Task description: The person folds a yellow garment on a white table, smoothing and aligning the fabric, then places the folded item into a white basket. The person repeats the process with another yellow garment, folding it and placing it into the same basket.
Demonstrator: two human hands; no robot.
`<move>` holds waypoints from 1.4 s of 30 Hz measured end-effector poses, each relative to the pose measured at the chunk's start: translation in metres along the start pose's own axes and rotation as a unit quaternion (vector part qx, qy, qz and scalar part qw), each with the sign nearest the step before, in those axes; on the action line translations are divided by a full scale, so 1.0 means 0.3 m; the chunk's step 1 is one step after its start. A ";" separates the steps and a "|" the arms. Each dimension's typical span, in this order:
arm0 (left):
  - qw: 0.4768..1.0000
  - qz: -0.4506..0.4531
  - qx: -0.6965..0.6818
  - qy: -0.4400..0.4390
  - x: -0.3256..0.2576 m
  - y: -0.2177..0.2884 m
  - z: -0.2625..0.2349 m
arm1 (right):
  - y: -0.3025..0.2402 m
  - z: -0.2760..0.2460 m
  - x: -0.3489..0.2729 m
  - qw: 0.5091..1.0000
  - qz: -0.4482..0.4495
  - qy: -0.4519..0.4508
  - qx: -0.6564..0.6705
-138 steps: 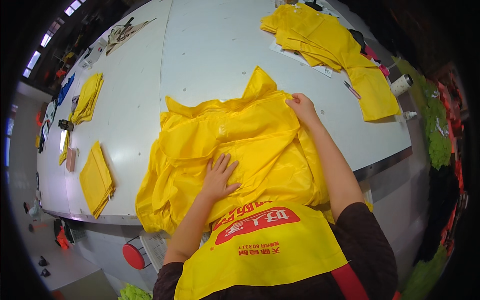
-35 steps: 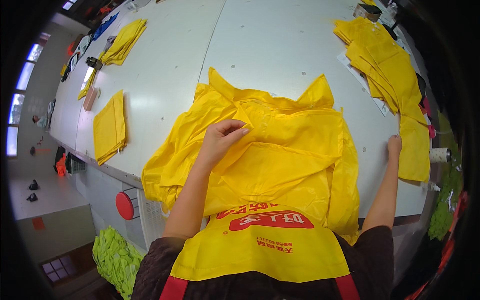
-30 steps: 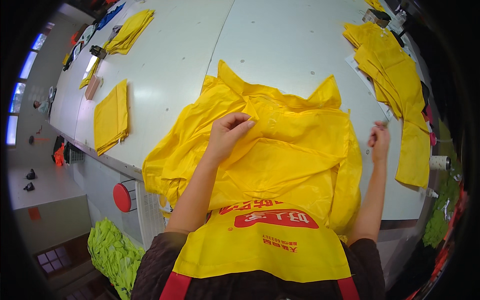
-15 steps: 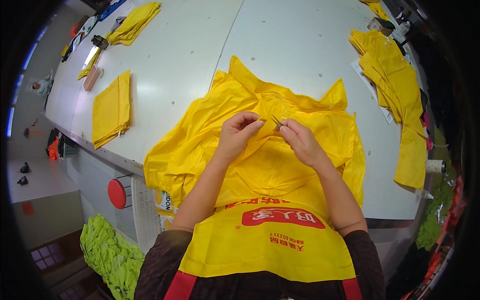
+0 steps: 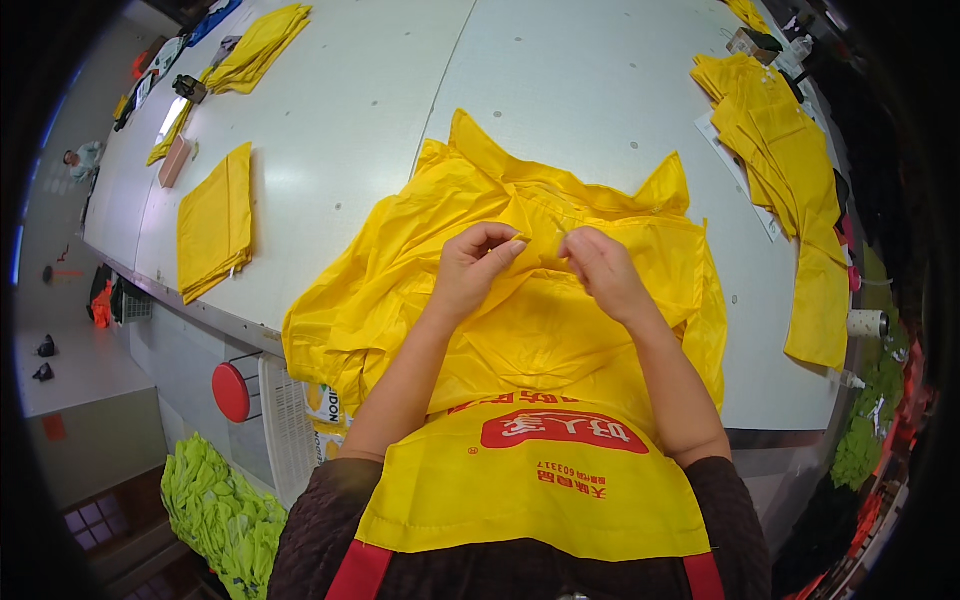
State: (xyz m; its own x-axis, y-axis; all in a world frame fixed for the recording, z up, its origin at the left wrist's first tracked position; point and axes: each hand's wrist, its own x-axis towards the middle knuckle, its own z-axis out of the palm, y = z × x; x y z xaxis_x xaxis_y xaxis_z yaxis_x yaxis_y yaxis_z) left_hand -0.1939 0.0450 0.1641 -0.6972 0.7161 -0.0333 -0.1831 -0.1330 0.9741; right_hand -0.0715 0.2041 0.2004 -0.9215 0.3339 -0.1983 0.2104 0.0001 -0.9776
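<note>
A yellow garment [image 5: 390, 255] of thin, shiny cloth lies crumpled on the pale table in front of me, its collar-like edge spread toward the far side. With thumb and forefinger together, my left hand [image 5: 472, 268] pinches a small fold of that cloth near the middle. Just to the right, my right hand [image 5: 608, 272] hovers over the garment, fingers curled and thumb tucked in. Whatever lies inside the right fingers is hidden by the back of the hand. A small gap separates the two hands.
A folded yellow stack [image 5: 216, 222] lies at the left, near a pink box [image 5: 174, 160]. More yellow pieces [image 5: 775, 160] hang along the right edge, beside a thread cone [image 5: 867, 323]. A red stool [image 5: 231, 392] and lime-green cloth [image 5: 215, 510] are at lower left.
My right hand has turned over, and the pointed metal snips seen in it before no longer show. My left hand keeps its pinch on the cloth.
</note>
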 end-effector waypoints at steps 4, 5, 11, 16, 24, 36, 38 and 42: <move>0.992 0.033 0.077 0.099 0.030 0.009 -0.042 | 0.052 -0.188 -0.057 0.971 -0.102 0.180 -0.117; 0.987 0.041 0.097 0.122 0.050 0.012 -0.078 | 0.107 -0.288 -0.073 0.964 -0.103 0.223 -0.099; 0.918 0.061 0.277 0.278 0.226 -0.005 -0.335 | 0.447 -0.864 -0.305 0.760 0.102 0.479 -0.427; 0.868 0.122 0.244 0.416 0.208 -0.030 -0.354 | 0.609 -0.909 -0.454 0.661 0.224 0.433 -0.571; 0.680 0.308 0.656 -0.115 -0.090 -0.101 -0.091 | 0.375 -0.299 -0.309 0.782 -0.164 0.294 -0.524; 0.709 0.217 0.669 -0.053 -0.153 -0.304 -0.107 | 0.510 -0.170 -0.379 0.824 -0.162 0.351 -0.414; 0.740 0.254 0.618 -0.074 -0.132 -0.461 0.039 | 0.650 -0.213 -0.418 0.829 -0.121 0.420 -0.348; 0.772 0.268 0.508 -0.274 -0.179 -0.392 0.208 | 0.608 -0.181 -0.379 0.869 -0.064 0.463 -0.165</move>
State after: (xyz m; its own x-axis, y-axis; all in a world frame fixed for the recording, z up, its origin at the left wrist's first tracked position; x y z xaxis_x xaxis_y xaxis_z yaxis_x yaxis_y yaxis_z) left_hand -0.0917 0.0649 0.0651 -0.0360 0.9637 0.2646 0.8613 -0.1043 0.4972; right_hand 0.0895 0.2175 0.0485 -0.3194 0.9260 0.2013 0.3479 0.3122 -0.8840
